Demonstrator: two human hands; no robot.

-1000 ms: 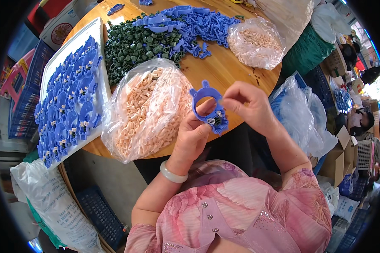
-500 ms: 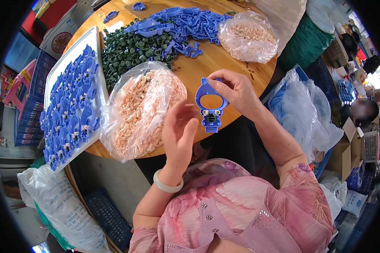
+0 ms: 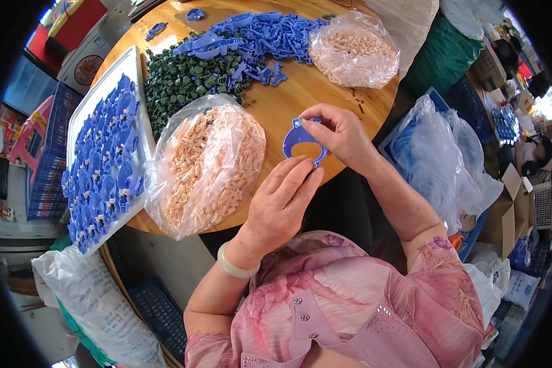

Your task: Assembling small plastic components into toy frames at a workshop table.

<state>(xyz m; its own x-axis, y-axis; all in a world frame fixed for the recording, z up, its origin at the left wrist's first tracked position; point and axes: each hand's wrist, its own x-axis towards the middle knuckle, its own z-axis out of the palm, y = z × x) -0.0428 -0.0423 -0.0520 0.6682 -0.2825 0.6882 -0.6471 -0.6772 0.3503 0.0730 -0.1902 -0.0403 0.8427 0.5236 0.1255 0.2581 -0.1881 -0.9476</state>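
left hand is lying released, fingertips touching one blue ring piece | right hand is pinching that piece over the counter near edge, bare wood beneath | ring is standing upright, long axis running near-to-far | two pellet bags are resting, one nearer, one far-right | one tray is overhanging the left edge

The left hand hides the lower end of the blue ring piece.
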